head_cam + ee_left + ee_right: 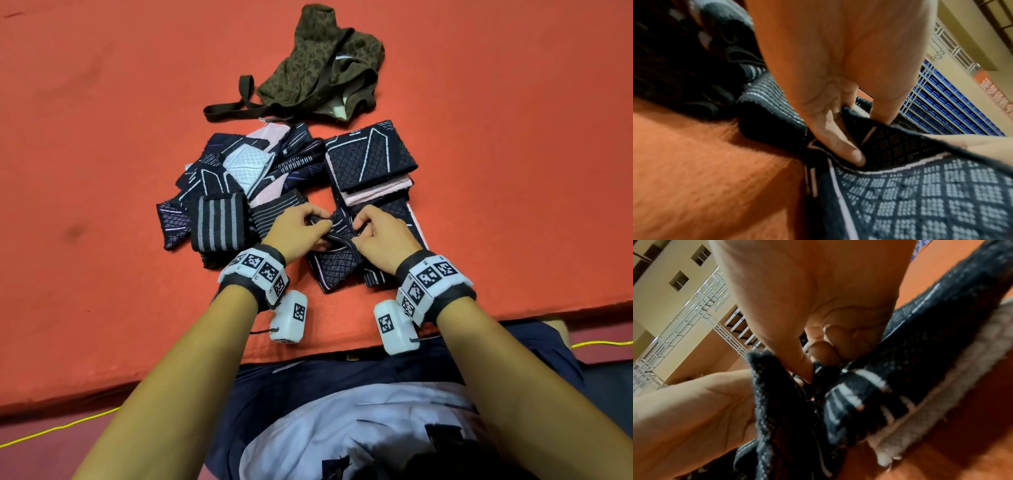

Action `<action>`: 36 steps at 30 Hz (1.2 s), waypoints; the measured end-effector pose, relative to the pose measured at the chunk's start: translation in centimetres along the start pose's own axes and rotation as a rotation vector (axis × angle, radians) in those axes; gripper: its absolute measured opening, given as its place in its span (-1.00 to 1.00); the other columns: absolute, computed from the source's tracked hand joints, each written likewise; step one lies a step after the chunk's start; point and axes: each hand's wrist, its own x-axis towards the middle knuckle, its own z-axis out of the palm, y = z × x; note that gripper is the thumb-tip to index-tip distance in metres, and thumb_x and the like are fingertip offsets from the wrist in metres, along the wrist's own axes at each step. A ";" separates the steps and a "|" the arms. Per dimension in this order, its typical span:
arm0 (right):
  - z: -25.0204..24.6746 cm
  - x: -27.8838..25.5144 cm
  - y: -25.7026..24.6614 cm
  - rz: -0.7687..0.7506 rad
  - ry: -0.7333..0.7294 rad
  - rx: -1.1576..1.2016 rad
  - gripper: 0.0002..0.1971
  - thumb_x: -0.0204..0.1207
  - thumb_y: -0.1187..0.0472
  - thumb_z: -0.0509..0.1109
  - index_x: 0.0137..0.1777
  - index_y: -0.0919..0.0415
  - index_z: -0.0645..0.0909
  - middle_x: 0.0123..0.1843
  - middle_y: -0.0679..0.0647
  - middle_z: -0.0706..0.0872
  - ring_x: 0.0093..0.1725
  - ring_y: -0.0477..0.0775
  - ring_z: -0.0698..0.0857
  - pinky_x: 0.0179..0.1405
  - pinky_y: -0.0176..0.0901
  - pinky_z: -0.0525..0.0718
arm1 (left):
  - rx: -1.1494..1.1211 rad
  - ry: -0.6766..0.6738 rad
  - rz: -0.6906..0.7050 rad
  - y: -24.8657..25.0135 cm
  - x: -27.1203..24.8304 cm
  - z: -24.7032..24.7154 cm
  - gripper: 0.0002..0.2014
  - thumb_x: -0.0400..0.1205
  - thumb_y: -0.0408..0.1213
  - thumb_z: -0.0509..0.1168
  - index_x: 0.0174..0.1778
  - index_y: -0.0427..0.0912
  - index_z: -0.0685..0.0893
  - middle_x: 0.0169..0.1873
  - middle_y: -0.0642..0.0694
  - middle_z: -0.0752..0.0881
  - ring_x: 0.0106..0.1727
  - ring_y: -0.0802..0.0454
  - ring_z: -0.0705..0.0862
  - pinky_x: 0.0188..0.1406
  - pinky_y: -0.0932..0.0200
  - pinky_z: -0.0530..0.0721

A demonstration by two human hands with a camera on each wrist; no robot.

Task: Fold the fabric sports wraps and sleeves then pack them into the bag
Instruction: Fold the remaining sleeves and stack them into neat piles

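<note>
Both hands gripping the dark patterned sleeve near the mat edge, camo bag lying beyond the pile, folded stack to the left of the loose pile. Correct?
Not quite. The head view shows the folded stack to the right of the loose pile. The rest holds: left hand and right hand grip the dark patterned sleeve; the camo bag lies beyond.

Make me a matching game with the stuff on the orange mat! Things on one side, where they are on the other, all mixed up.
Things:
1. camouflage bag
2. grey-striped wrap
3. folded stack
4. dark sleeve

Places:
A. left side of the loose pile
B. held by the left hand and the right hand
C. far end of the mat
D. right of the loose pile, near the bag

Pairs: 1-C, 2-A, 3-D, 4-B
</note>
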 end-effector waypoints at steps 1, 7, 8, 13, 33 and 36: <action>-0.1 -0.1 0.1 -0.002 0.006 0.012 -0.84 0.45 0.24 0.41 -0.05 0.01 0.52 -0.29 0.02 0.74 -0.27 0.01 0.65 -0.24 -0.14 0.57 | 0.020 -0.008 0.007 -0.1 0.0 0.0 -0.89 0.69 -0.35 0.36 0.11 -0.19 0.66 -0.17 -0.16 0.74 -0.40 0.06 0.77 -0.06 -0.03 0.84; -0.4 -0.3 0.1 -0.010 0.043 0.021 -0.85 0.42 0.20 0.38 -0.09 0.01 0.48 -0.40 0.00 0.68 -0.35 0.03 0.62 -0.24 -0.10 0.58 | 0.084 -0.073 0.017 0.5 -0.6 -0.3 -0.80 0.69 -0.46 0.18 0.14 -0.16 0.62 -0.13 -0.20 0.71 -0.35 -0.01 0.72 -0.44 0.19 0.70; -0.4 -0.4 0.1 -0.016 0.039 0.022 -0.86 0.41 0.20 0.38 -0.09 0.01 0.48 -0.37 0.02 0.71 -0.34 0.02 0.62 -0.23 -0.09 0.59 | 0.120 -0.072 0.029 0.6 -0.6 -0.4 -0.77 0.67 -0.50 0.17 0.15 -0.17 0.62 -0.16 -0.20 0.70 -0.37 0.04 0.70 -0.46 0.22 0.68; -0.4 -0.6 0.2 -0.034 0.069 0.019 -0.90 0.41 0.25 0.35 -0.17 0.02 0.54 -0.28 -0.05 0.72 -0.29 -0.02 0.63 -0.21 -0.12 0.57 | 0.133 -0.104 0.018 0.9 -0.4 -0.5 -0.72 0.66 -0.56 0.11 0.14 -0.23 0.63 -0.12 -0.25 0.71 -0.31 0.03 0.71 -0.31 0.14 0.74; -0.9 -1.0 0.3 0.035 -0.032 0.143 -0.78 0.37 0.23 0.40 -0.05 -0.08 0.54 -0.21 -0.03 0.70 -0.25 -0.03 0.63 -0.27 -0.15 0.48 | 0.596 0.037 0.264 0.0 1.6 -0.2 -0.82 0.67 -0.11 0.38 0.00 -0.16 0.74 -0.06 -0.10 0.67 -0.03 -0.01 0.62 0.11 0.09 0.57; -0.9 -0.9 0.3 0.039 -0.041 0.171 -0.75 0.37 0.26 0.39 -0.02 -0.07 0.53 -0.24 -0.04 0.69 -0.27 -0.05 0.63 -0.25 -0.14 0.51 | 0.563 -0.004 0.240 0.1 1.9 0.1 -0.89 0.68 -0.13 0.37 -0.07 -0.07 0.69 -0.21 0.03 0.69 -0.14 0.03 0.63 0.01 0.10 0.59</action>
